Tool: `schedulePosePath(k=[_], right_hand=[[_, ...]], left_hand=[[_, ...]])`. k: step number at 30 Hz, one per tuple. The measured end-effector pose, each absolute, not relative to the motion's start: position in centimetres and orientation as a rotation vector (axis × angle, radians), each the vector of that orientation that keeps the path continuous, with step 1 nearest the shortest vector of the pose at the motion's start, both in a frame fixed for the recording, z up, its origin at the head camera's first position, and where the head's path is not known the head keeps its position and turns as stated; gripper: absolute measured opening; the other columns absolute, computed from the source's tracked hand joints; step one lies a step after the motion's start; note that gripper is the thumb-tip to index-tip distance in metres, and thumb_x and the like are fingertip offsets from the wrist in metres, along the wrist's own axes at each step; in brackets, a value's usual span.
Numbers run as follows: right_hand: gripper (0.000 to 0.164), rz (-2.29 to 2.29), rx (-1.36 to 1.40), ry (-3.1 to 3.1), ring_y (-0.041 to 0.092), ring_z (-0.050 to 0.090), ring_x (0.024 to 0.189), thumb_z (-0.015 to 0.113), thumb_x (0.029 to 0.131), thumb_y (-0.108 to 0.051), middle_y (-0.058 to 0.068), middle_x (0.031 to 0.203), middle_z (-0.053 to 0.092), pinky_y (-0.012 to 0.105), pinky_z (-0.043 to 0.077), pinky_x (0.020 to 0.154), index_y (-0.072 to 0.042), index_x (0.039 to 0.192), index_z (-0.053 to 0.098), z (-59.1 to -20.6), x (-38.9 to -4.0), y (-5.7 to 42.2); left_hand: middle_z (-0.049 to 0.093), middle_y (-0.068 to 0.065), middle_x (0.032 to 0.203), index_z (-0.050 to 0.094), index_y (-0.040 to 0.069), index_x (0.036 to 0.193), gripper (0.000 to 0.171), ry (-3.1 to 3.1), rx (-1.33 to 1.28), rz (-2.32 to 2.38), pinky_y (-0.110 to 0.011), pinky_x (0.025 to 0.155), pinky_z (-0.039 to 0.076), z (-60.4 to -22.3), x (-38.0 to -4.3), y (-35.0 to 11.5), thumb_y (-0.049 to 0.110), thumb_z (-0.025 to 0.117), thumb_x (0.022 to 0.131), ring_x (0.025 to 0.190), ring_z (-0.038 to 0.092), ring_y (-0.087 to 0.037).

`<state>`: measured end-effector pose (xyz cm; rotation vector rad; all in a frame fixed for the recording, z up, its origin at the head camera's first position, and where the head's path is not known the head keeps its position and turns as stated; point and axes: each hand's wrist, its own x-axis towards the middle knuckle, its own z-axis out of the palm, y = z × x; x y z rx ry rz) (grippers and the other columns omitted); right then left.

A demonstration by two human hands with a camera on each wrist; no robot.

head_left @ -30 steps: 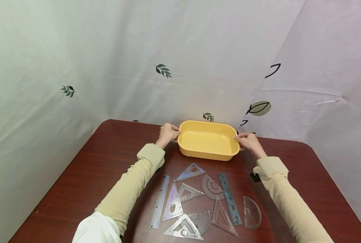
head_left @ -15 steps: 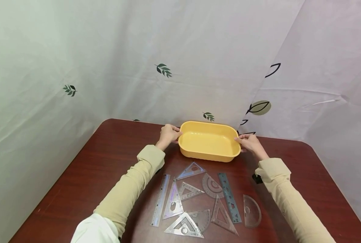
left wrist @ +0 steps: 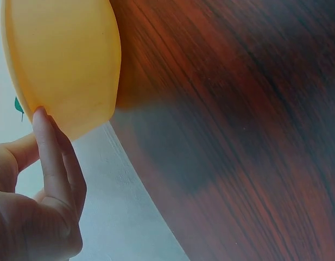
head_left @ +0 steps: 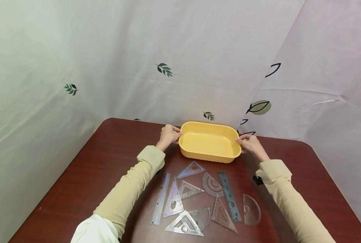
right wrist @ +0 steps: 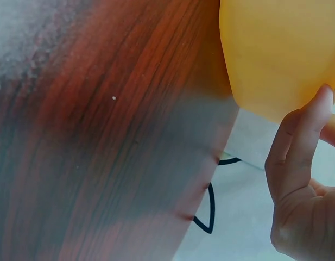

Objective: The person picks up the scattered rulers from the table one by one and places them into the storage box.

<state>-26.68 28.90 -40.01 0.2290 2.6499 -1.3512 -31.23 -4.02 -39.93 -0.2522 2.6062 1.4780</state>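
A yellow oblong plastic basin (head_left: 209,143) with rounded corners is near the back edge of the table, nothing inside it. My left hand (head_left: 168,135) pinches its left rim, thumb over the edge and fingers outside. At the opposite end my right hand (head_left: 251,145) pinches the right rim the same way. Each wrist view shows the basin wall, with the left hand's fingers (left wrist: 56,163) and the right hand's fingers (right wrist: 303,147) against it. Whether its bottom touches the table cannot be told.
Clear rulers and set squares lie in front of the basin, among them a long ruler (head_left: 160,199), a blue-grey stencil ruler (head_left: 230,197), a metallic-looking triangle (head_left: 185,225) and a half-round protractor (head_left: 251,210). Behind the dark red table (head_left: 86,168) hangs a pale leaf-printed cloth (head_left: 183,94).
The basin and both hands have shifted very slightly toward me and to the right in the head view. Both hands keep their pinch on the rim.
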Motion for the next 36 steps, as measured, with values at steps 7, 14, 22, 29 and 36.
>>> schedulePosePath(k=[7,14,22,29,36], right_hand=[[0.045,-1.373,0.25,2.641,0.003,0.059,0.063,0.057,0.096,-0.031,0.001,0.084,0.059,0.022,0.06,0.061,0.007,0.118,0.051,-40.19,-26.68,28.89],[0.046,-1.391,0.283,2.625,0.003,0.058,0.062,0.058,0.096,-0.033,0.001,0.086,0.06,0.022,0.06,0.06,0.007,0.119,0.05,-40.22,-26.45,28.79],[0.046,-1.375,0.265,2.634,0.003,0.057,0.062,0.057,0.096,-0.033,0.001,0.086,0.058,0.023,0.06,0.061,0.006,0.119,0.05,-40.26,-26.12,28.82],[0.045,-1.378,0.263,2.625,0.004,0.057,0.061,0.058,0.096,-0.033,0.001,0.083,0.056,0.022,0.059,0.06,0.007,0.117,0.05,-40.27,-26.1,28.82],[0.047,-1.367,0.273,2.615,0.003,0.056,0.056,0.058,0.096,-0.031,-0.001,0.079,0.055,0.022,0.059,0.058,0.008,0.12,0.047,-40.39,-26.19,28.98]], left_hand=[[0.073,-0.017,0.094,0.073,0.003,0.102,0.021,2.628,-0.245,1.467,-0.024,0.052,0.06,-39.99,-31.05,-4.18,0.018,0.073,0.087,0.048,0.064,-0.011],[0.072,-0.017,0.095,0.072,0.003,0.103,0.022,2.606,-0.254,1.478,-0.028,0.058,0.062,-40.04,-30.89,-4.23,0.019,0.072,0.087,0.049,0.064,-0.011],[0.073,-0.018,0.095,0.072,0.003,0.105,0.024,2.562,-0.265,1.513,-0.028,0.058,0.062,-40.07,-30.77,-4.25,0.018,0.073,0.086,0.045,0.061,-0.009],[0.072,-0.019,0.093,0.071,0.001,0.107,0.025,2.508,-0.27,1.551,-0.027,0.056,0.061,-40.19,-30.82,-4.48,0.016,0.072,0.087,0.048,0.062,-0.009],[0.072,-0.021,0.096,0.07,-0.001,0.107,0.025,2.439,-0.26,1.632,-0.023,0.05,0.059,-40.31,-30.79,-4.59,0.012,0.073,0.086,0.047,0.06,-0.008]])
